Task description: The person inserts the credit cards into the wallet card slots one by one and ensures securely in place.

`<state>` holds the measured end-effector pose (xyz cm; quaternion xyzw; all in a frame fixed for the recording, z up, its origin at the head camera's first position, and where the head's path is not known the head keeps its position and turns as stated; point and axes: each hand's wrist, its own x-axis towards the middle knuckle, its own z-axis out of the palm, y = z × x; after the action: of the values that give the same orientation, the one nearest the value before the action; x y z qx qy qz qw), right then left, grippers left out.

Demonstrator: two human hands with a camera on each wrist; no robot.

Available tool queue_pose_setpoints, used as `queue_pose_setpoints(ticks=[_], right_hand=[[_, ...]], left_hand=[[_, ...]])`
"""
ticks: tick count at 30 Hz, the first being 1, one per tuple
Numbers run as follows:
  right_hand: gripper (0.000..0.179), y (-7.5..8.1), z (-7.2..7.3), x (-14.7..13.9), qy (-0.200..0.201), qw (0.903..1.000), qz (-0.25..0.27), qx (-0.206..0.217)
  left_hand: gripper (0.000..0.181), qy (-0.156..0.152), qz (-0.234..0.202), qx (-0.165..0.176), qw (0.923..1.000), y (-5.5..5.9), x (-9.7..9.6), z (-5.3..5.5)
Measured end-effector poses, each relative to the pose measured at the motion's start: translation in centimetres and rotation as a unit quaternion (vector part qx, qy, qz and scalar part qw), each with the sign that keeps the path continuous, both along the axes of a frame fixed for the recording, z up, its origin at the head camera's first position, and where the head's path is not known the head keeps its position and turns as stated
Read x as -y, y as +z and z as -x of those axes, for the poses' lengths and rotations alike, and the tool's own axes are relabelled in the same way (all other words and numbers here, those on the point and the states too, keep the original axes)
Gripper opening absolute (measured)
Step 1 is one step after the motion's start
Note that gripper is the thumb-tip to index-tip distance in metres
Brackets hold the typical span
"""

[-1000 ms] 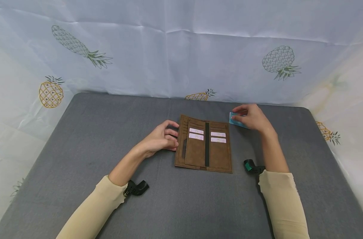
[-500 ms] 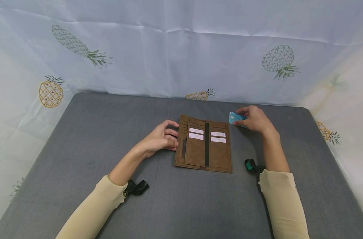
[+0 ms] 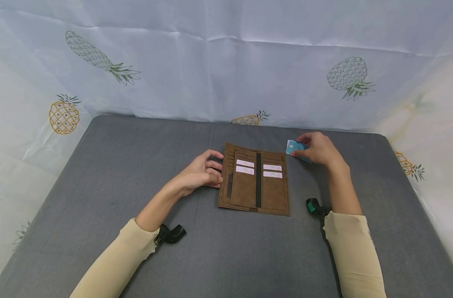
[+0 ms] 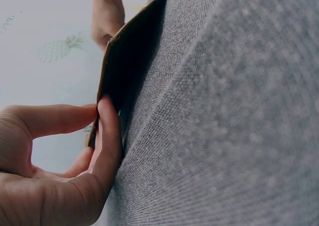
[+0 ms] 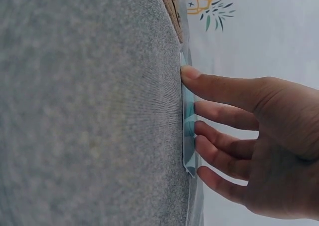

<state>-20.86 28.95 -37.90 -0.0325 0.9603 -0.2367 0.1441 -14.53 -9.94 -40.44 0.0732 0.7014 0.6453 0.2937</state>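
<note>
A brown wallet (image 3: 273, 194) lies spread open on the table, with pale pink cards (image 3: 245, 170) showing in slots on both halves. My left hand (image 3: 200, 174) pinches its left edge; in the left wrist view the thumb is on one face and a finger (image 4: 108, 131) lies behind the lifted edge. Beyond the wallet's upper right corner, my right hand (image 3: 317, 148) holds a blue bank card (image 3: 294, 146) between thumb and fingers, close over the table. A whitish edge peeks out from under the card's left side. The right wrist view shows the thumb (image 5: 192, 75) at the card's near end.
Grey fabric covers the table (image 3: 196, 256). Behind it hangs a pale curtain (image 3: 226, 74) printed with pineapples, reaching down to the table's back edge. Each wrist carries a black camera mount (image 3: 170, 234), both low over the cloth.
The right thumb and fingers have shifted back along the blue card, uncovering more of it. It has turned slightly, and more pale edge shows beneath. The left hand and wallet have stayed put.
</note>
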Motion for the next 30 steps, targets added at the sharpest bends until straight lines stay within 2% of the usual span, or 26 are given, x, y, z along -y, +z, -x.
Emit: queue_pose_setpoints(ticks=[11, 20, 30], right_hand=[[0.066, 0.1, -0.1, -0.1, -0.015, 0.9999, 0.001, -0.006], [0.042, 0.5, -0.3, -0.2, -0.003, 0.9997, 0.019, -0.018], [0.048, 1.7, -0.5, 0.0, 0.011, 0.9977, 0.044, -0.051]], left_hand=[[0.072, -0.001, 0.001, -0.001, 1.0, -0.1, -0.1, 0.0], [0.073, 0.0, 0.0, 0.0, 1.0, -0.2, -0.1, 0.1], [0.073, -0.002, 0.004, -0.002, 1.0, -0.1, 0.0, 0.0]])
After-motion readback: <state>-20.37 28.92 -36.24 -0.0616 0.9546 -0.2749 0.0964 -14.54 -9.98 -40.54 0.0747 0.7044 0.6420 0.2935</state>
